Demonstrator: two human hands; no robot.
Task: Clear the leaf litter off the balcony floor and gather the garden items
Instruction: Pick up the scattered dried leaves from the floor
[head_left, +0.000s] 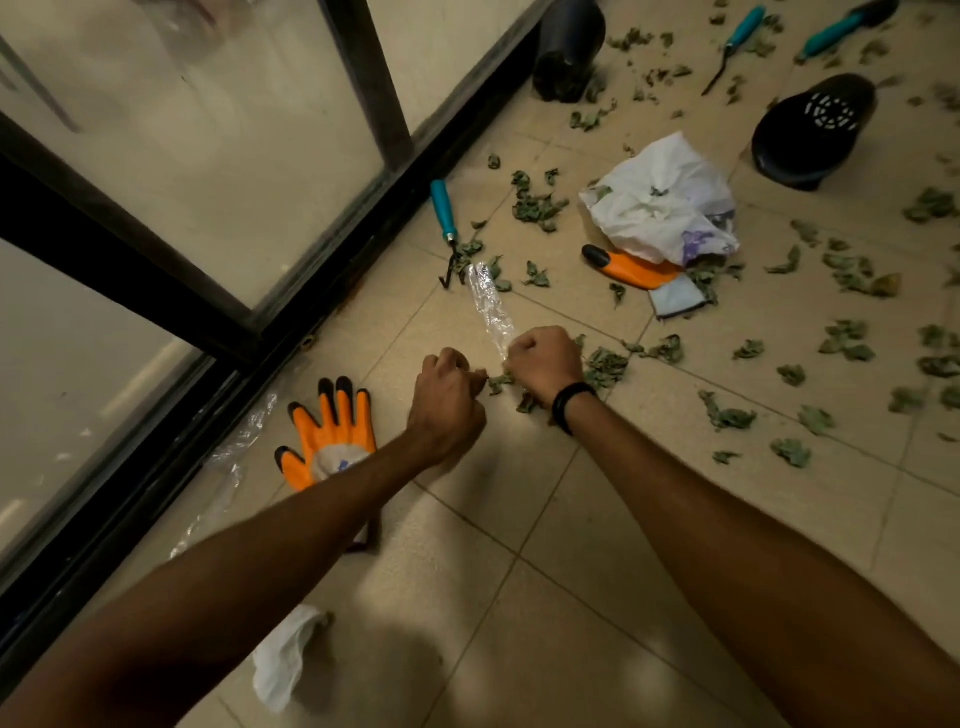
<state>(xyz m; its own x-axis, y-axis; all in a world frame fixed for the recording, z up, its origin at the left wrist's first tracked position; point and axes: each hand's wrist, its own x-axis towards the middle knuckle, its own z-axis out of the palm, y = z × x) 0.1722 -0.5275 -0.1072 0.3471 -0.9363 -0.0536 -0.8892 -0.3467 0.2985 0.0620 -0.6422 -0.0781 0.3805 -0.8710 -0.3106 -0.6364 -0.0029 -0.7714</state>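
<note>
Glove (332, 436): floor, left of the fingers. Left hand (449, 400), right hand (543, 361): fingers curled tight on plastic strip (491, 306), which juts beyond them. Leaves (605, 364): beneath, rightward. Bag (665, 197): beyond; best ball the strip small before bagging.

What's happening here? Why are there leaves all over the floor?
A person is tidying a balcony. The right hand grips a strip of clear plastic, and the left hand is curled right beside it; I can't tell if it holds anything. Dry leaves lie all over the floor. A glove, a rake, a white bag and a pot wait to be gathered.
</note>
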